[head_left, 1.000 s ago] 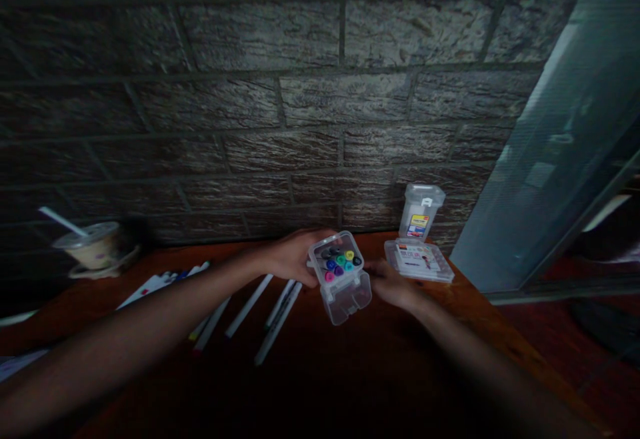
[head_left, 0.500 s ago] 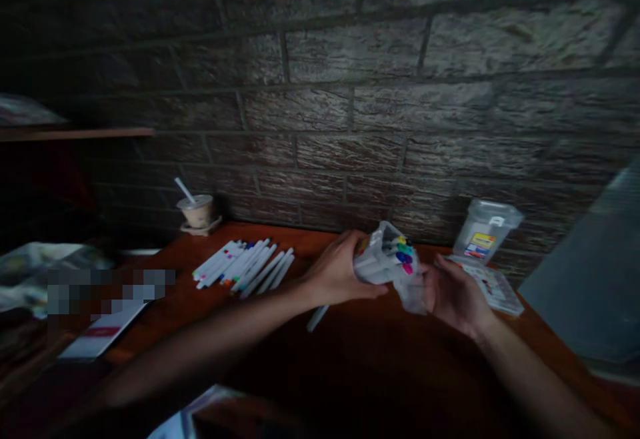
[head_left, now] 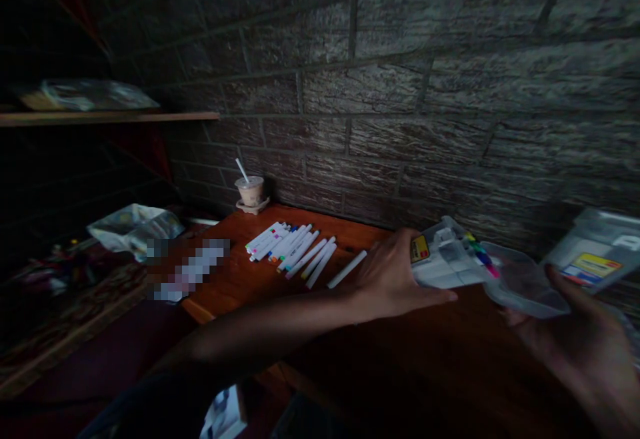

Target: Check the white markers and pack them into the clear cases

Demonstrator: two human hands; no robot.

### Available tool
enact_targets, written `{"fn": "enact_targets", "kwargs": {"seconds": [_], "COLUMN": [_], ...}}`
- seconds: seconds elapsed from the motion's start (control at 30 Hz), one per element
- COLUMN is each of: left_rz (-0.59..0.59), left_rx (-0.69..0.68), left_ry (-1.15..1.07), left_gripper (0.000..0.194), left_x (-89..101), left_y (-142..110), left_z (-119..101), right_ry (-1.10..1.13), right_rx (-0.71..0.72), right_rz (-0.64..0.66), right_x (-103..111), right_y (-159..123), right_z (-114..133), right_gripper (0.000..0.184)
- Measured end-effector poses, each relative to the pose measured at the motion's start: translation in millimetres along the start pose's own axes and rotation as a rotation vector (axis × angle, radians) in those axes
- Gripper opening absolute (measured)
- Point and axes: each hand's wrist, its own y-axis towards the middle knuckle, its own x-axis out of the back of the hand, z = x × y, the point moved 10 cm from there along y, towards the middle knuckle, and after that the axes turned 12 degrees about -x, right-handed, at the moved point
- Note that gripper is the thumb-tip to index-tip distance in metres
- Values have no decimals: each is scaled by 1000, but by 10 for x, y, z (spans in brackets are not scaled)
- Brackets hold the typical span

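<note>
My left hand [head_left: 385, 272] is closed around a clear plastic marker case [head_left: 445, 259], tipped on its side with its mouth to the right. Bright marker caps [head_left: 483, 255] show at that mouth. The clear lid [head_left: 525, 282] stands open beside it, pinched at its far edge between the thumb and fingers of my right hand [head_left: 575, 339]. Whether lid and case are joined is hard to see. Loose white markers [head_left: 293, 249] lie in a row left of my left hand, and one separate marker [head_left: 347, 269] rests close to its knuckles.
A second clear case [head_left: 585, 259] with a yellow label stands behind my right hand. At the table's back left is a drink cup [head_left: 250, 192] with a straw on a small holder. A brick wall [head_left: 375, 145] rises behind; a shelf [head_left: 110, 117] juts out at left.
The view has swung left and nearer. The case has turned further onto its side, and its lid, held by my right hand, has swung out from hanging below to the right.
</note>
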Motion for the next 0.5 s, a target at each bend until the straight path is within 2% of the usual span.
{"fn": "enact_targets", "kwargs": {"seconds": [0.13, 0.27, 0.5], "left_rz": [13, 11, 29], "left_rx": [-27, -53, -187], "left_ry": [13, 51, 204], "left_gripper": [85, 84, 83], "left_x": [-39, -141, -342], "left_y": [38, 61, 78], "left_z": [-24, 8, -55], "right_ry": [23, -75, -321], "right_rx": [18, -1, 158], "right_rz": [-55, -81, 2], "right_x": [22, 21, -228], "right_y": [-32, -64, -128], "right_z": [-7, -56, 85], "right_gripper": [31, 33, 29]}}
